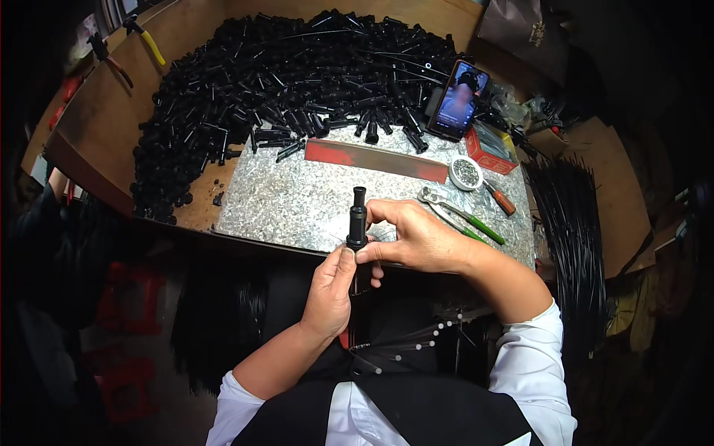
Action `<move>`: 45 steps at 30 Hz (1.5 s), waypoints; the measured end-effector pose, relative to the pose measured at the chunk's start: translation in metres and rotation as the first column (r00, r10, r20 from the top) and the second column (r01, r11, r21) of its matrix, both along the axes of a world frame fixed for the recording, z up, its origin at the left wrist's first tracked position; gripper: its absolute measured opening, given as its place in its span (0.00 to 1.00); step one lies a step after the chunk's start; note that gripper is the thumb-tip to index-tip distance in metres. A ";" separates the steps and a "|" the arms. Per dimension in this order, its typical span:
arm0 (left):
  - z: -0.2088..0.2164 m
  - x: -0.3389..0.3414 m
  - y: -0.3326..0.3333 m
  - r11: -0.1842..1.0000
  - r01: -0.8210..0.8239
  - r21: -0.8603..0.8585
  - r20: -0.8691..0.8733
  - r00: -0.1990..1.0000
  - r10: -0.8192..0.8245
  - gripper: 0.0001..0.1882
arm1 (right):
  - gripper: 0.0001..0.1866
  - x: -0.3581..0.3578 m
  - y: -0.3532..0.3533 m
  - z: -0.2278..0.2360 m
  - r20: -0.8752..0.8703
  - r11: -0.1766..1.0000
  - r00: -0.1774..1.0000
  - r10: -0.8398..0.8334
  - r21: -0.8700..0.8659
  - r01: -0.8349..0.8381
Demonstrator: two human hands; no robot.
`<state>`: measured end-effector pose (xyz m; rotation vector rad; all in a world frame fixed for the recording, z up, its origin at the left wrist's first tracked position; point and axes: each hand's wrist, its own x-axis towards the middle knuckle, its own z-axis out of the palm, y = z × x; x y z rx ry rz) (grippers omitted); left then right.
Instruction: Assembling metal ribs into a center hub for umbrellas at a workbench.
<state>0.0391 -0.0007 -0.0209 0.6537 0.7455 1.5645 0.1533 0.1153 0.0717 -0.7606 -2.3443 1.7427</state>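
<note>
Upright in front of me is a black tubular plastic piece (358, 223) with a narrower, flared top. My left hand (331, 286) is closed round its lower end, thumb pressed on the front. The thumb and curled index finger of my right hand (416, 238) pinch the same piece from the right side. Thin dark rods run down below it; my fingers hide where they join. Over my lap fan out thin rods with white round tips (399, 358).
Behind lies a large heap of black plastic pieces (297, 74). On the speckled board (275, 201) are a red-and-grey bar (372, 158), a round tub of small metal parts (466, 173), green-handled pliers (461, 215), a screwdriver (500, 198) and a propped phone (459, 100). Black rods (571, 245) hang at right.
</note>
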 end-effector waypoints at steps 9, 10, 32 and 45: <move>-0.003 -0.009 0.000 0.999 0.035 0.026 0.047 0.998 -0.036 0.20 | 0.14 -0.002 -0.002 -0.022 -0.122 0.985 0.992 -0.024 0.167 0.044; -0.001 -0.011 -0.002 0.999 0.035 0.015 0.065 0.997 -0.036 0.20 | 0.14 -0.001 -0.007 -0.025 -0.126 0.986 0.992 -0.019 0.162 0.039; -0.001 -0.034 -0.008 0.972 0.144 0.185 0.374 0.905 -0.205 0.26 | 0.08 -0.007 -0.060 -0.072 -0.268 0.897 0.899 -0.346 -0.375 0.234; -0.010 -0.037 -0.013 0.983 0.154 0.104 0.325 0.929 -0.180 0.23 | 0.12 0.002 -0.064 -0.068 -0.317 0.914 0.902 -0.294 -0.370 0.168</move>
